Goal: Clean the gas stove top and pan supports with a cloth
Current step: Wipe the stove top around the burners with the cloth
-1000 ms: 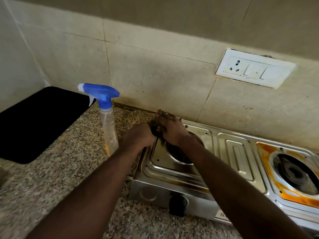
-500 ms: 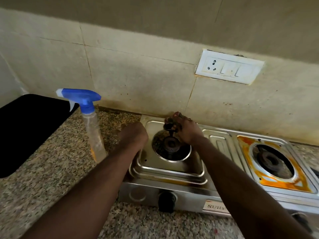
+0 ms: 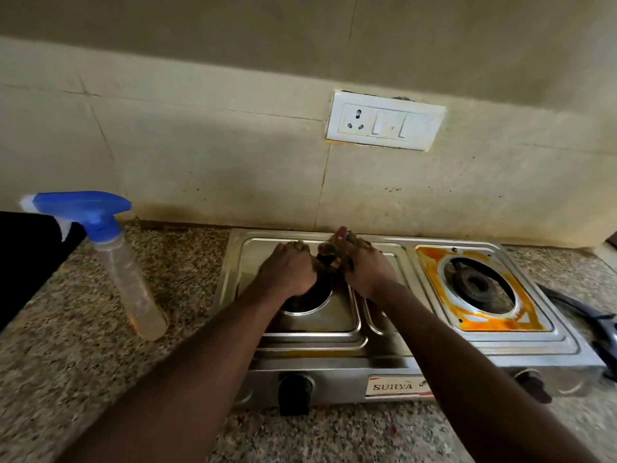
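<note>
A: Where do we have our hands?
B: Both over the stove [image 3: 317, 349], at its left burner [image 3: 312, 304]. Our right hand [image 3: 365, 270] has its fingers [image 3: 357, 247] wrapped round a dark, dirty cloth [image 3: 332, 253], held just above that burner's back edge.
A: And the left?
B: Our left hand [image 3: 288, 272] sits right beside the cloth, fingers curled under. Whether they grip it too or only touch it, we cannot tell. The hand hides most of the burner.
A: What of the stove's other side?
B: The right burner [image 3: 477, 285] lies in plain view, with an orange stain [image 3: 521, 315] all around it on the steel.
A: Anything beside the stove?
B: A spray bottle [image 3: 130, 285] with a blue head stands left of the stove on the speckled worktop [image 3: 66, 345], well apart from our hands. A black hose [image 3: 581, 312] lies at the stove's right end, and a white socket [image 3: 385, 125] sits on the wall behind it.
</note>
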